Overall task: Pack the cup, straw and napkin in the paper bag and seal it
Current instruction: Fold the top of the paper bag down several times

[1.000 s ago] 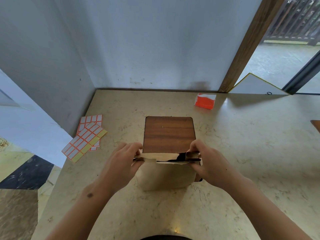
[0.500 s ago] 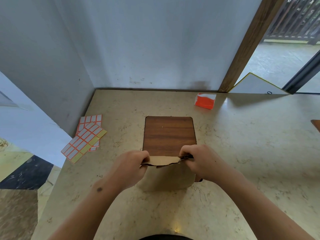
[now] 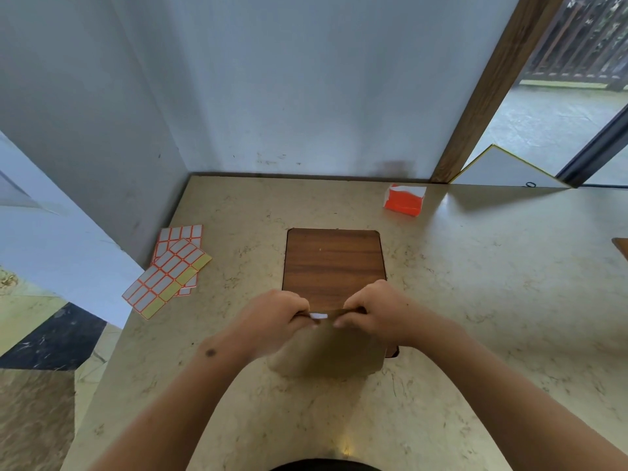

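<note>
A brown paper bag [image 3: 328, 351] stands on the near edge of a wooden board [image 3: 333, 263] set in the beige counter. Its top is pressed flat and folded over. My left hand [image 3: 272, 317] pinches the left end of the fold and my right hand [image 3: 377, 311] pinches the right end, knuckles close together. A small white sticker [image 3: 319, 316] shows on the fold between my thumbs. Cup, straw and napkin are hidden from view.
Two sheets of white stickers with orange borders [image 3: 170, 270] lie at the counter's left edge by the wall. An orange and white napkin pack [image 3: 404, 200] sits at the back right. Walls close the far and left sides; the counter [image 3: 492, 300] stretches away to the right.
The bag's mouth has gone from partly open to pressed shut and folded. Both hands moved inward toward each other, and a white sticker now shows on the fold.
</note>
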